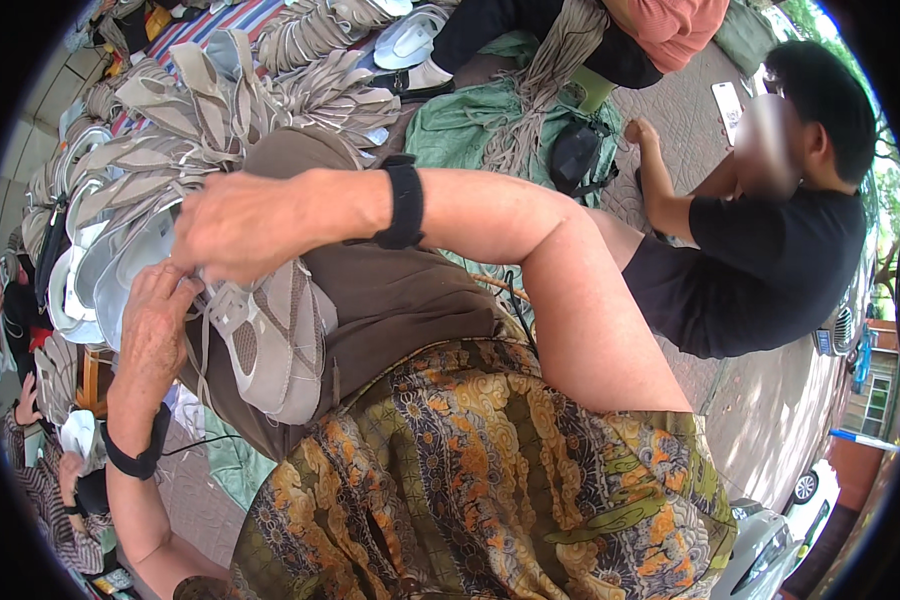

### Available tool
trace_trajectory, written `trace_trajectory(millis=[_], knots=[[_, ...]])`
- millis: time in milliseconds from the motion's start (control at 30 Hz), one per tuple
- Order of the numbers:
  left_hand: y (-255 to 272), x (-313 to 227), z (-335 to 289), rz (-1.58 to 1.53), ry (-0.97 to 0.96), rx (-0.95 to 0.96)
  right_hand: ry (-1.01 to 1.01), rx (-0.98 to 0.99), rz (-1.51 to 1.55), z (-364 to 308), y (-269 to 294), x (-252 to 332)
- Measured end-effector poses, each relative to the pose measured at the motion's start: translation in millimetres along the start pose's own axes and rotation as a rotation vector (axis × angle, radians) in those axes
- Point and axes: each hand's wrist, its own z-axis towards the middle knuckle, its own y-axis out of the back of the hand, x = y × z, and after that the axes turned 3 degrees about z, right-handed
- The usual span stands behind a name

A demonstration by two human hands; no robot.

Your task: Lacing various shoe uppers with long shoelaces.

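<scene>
A beige and grey shoe upper [282,345] with mesh panels lies across my lap, its eyelet end toward my hands. My left hand [155,315] is closed, with thumb and fingertips pinched at that end. Just above it, my right hand [235,228] reaches across with bent fingers, slightly smeared by motion. Its fingertips are hidden behind the knuckles, so what they grip is unclear. A thin pale shoelace [202,350] hangs down beside the upper. Right past my hands, more uppers [135,160] are bunched together in a fanned pile.
A person in black [780,240] sits at the right, near a phone [727,108]. Farther ahead, someone in a coral top [675,35] sits by a bundle of laces [560,70] on green sheeting [445,125]. Other people [60,480] work at the left. Parked cars [810,490] stand lower right.
</scene>
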Motion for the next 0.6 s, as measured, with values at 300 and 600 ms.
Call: trace_trajectory(millis=[300,600], knots=[[4.9,7.8,10.0,-0.045,-0.008,0.244,0.075,0.663,-0.064,35.4,5.1,-18.3],[5.0,27.4,13.0,-0.127,-0.118,0.311,-0.021,0.909,0.108,57.4,-4.1,-34.5]])
